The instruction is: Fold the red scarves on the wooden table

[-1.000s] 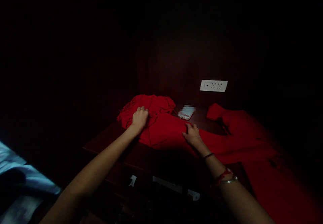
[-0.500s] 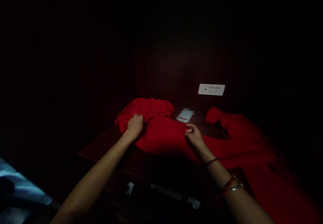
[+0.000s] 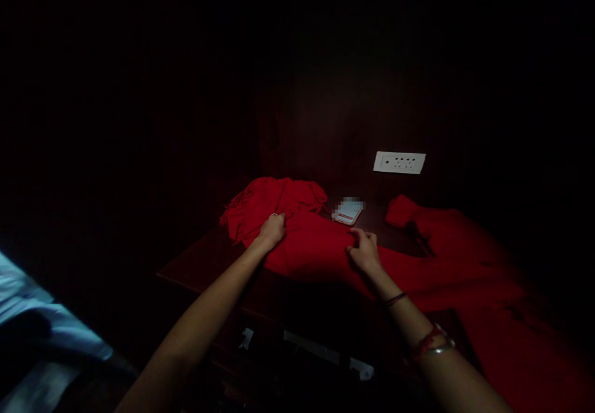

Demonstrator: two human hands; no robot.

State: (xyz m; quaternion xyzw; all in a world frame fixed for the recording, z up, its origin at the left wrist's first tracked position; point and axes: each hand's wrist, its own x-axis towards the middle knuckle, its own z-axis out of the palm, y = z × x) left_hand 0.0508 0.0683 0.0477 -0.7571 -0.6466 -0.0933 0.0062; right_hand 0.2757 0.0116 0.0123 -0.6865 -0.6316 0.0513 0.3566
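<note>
A red fringed cloth, like a scarf or shawl (image 3: 316, 253), is spread over a dark wooden tabletop. My left hand (image 3: 273, 229) is closed on its left part, just in front of a bunched, fringed heap of red cloth (image 3: 260, 199). Further right, my right hand (image 3: 365, 250) touches the cloth near its far edge. Its thumb and index finger are apart, with red fabric showing between them; the other fingers are partly curled. More red cloth (image 3: 465, 245) stretches to the right and hangs down into shadow at the lower right.
A phone with a lit screen (image 3: 348, 212) lies on the dark tabletop (image 3: 190, 264) behind the cloth. A white socket panel (image 3: 400, 162) is set in the dark wall. Pale bluish fabric (image 3: 51, 326) shows at lower left. Most surroundings are in darkness.
My left hand has moved right over the cloth, closer to my right hand. My right hand's thumb and index finger have parted a little. The view has shifted slightly left.
</note>
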